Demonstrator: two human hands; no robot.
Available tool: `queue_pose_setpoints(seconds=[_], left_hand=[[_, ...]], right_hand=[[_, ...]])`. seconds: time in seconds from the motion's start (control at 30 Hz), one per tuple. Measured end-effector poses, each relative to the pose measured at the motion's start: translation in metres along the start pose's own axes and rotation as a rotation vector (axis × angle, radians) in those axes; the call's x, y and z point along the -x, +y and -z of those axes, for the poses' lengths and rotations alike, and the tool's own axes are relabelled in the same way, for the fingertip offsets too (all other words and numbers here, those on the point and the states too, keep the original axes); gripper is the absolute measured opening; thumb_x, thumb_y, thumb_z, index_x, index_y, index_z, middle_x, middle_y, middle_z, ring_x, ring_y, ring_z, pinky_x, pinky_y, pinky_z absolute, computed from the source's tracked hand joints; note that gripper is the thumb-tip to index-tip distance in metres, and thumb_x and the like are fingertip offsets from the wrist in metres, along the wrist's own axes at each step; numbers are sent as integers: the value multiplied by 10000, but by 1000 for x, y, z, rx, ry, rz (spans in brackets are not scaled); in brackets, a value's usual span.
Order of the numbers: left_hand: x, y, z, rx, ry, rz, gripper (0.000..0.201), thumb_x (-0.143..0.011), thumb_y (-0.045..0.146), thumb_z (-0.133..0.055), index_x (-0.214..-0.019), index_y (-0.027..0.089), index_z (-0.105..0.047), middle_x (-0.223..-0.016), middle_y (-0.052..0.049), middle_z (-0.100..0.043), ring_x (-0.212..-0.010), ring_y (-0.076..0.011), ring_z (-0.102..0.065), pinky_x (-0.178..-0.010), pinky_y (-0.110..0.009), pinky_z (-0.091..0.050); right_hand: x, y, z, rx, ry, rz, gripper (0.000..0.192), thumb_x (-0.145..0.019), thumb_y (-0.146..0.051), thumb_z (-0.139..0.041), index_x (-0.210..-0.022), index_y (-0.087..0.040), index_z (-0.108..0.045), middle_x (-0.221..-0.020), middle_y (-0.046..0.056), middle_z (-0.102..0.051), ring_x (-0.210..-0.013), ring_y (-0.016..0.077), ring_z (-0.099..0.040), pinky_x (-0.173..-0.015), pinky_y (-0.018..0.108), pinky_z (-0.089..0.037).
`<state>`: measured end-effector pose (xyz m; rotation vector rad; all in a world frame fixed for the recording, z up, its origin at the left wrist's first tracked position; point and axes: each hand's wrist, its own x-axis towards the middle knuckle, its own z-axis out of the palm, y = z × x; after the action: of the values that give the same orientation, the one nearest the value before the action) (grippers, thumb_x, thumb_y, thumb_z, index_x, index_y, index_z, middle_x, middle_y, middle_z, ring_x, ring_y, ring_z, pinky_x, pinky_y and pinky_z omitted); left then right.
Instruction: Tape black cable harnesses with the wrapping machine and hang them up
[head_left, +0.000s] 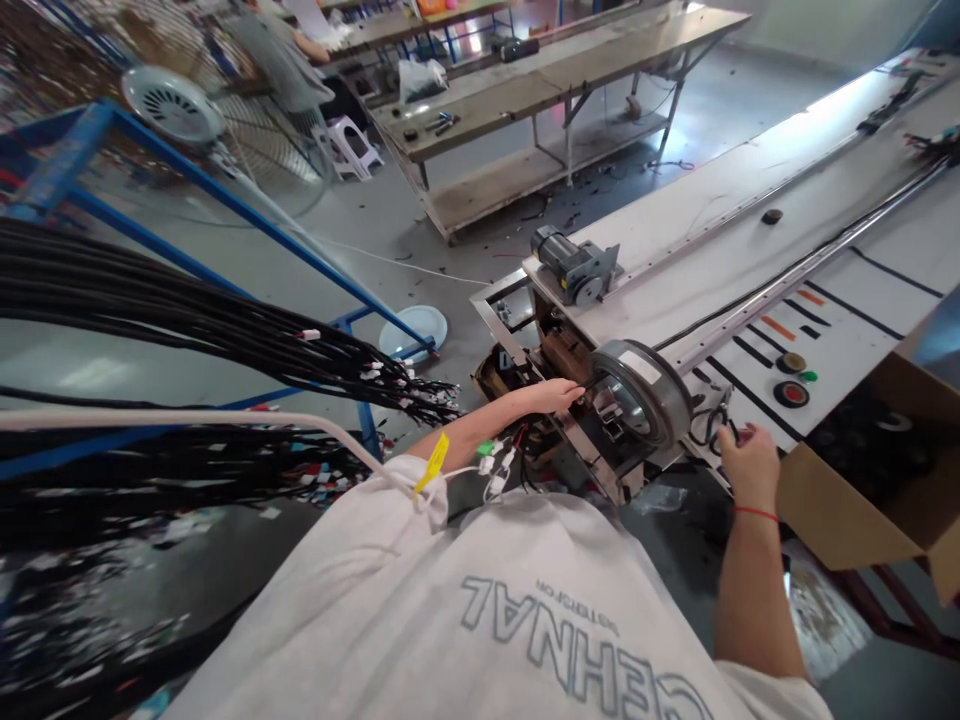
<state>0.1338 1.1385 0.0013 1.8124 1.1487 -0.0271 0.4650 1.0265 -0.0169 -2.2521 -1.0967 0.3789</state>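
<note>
My left hand [559, 396] is closed in a pinch at the left side of a dark ring-shaped machine head [660, 395]. A thin black cable [592, 382] runs from its fingertips toward the ring's opening. On the ring's right side, my right hand [748, 462] has its fingers curled around what look like black-handled scissors [721, 415], partly hidden by the fingers. Wires with white and green connectors [487, 458] hang beside my left forearm. A pale cable [322, 425] with a yellow tag [433, 463] lies across my left sleeve.
Long black cable bundles [187, 310] hang on a blue frame [247, 225] at left. A motor [574, 262] sits on the long white worktable [697, 230], which bears tape rolls [791, 393] and dark strips. At right stands an open cardboard box [847, 510]. Behind are a fan [174, 105] and another person [281, 55].
</note>
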Motion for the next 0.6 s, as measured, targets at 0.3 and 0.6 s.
queue_pose_setpoints(seconds=[0.3,0.6], left_hand=[[37,-16,-32,604,-258,-3,440,-987,460,-300,-646,195,-387,-533,65,-269,-443,-82,-229,-439,-225,-231],[84,-17,-63,353,196,-97,400,-1003,326,-290,-656,182,-426,-569,21,-451,-541,-108,-411,-562,-246,-343]], right_hand=[[104,-101,-66,-653,-922,27,652,-704,-812,-604,-638,-163,-614,-475,-26,-383,-443,108,-312,-433,252,-235],[128,-111,-99,-764,-930,73,554,-696,-684,-738,-613,-179,-528,-512,-36,-396,-474,90,-301,-438,228,-207]])
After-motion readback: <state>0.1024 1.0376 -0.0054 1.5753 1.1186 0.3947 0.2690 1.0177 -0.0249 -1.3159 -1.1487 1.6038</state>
